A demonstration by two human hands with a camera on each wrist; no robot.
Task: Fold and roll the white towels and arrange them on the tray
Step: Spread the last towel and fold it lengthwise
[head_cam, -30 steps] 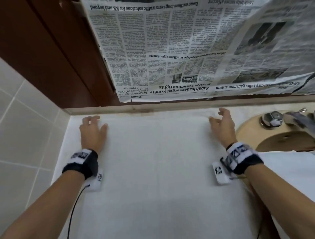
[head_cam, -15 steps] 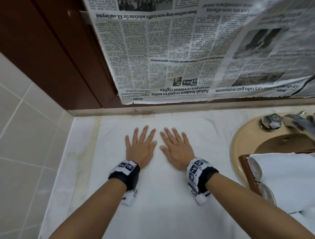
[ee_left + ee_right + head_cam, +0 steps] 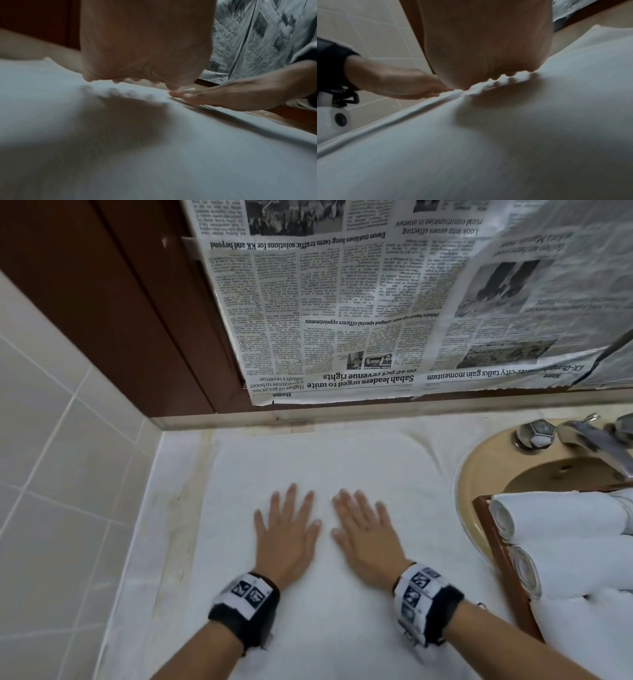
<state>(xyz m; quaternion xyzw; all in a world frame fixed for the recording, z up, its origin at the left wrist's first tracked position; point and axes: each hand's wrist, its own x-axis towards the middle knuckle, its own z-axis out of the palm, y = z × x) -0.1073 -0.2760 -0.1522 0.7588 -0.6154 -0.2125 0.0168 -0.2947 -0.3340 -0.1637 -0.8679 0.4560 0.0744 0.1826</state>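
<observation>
A white towel (image 3: 342, 460) lies spread flat on the counter, its far edge near the wall ledge. My left hand (image 3: 289, 529) and right hand (image 3: 363, 529) lie side by side on its middle, palms down, fingers straight and spread, pressing the cloth. In the left wrist view the left palm (image 3: 145, 54) hovers over the towel (image 3: 154, 155) with the right hand (image 3: 231, 96) flat beside it. The right wrist view shows the right palm (image 3: 488, 47) on the towel (image 3: 505, 148). A brown wooden tray (image 3: 503, 563) at the right holds rolled white towels (image 3: 565, 525).
The tray sits over a beige sink basin (image 3: 486, 474) with a chrome tap (image 3: 596, 440) at the far right. Newspaper (image 3: 394, 302) hangs on the wall behind the counter. White tiles (image 3: 51, 474) close off the left side. Bare counter (image 3: 171, 508) runs left of the towel.
Both hands left the towel's far corners, came together at its middle, and have now slid a little toward me, flat on the cloth.
</observation>
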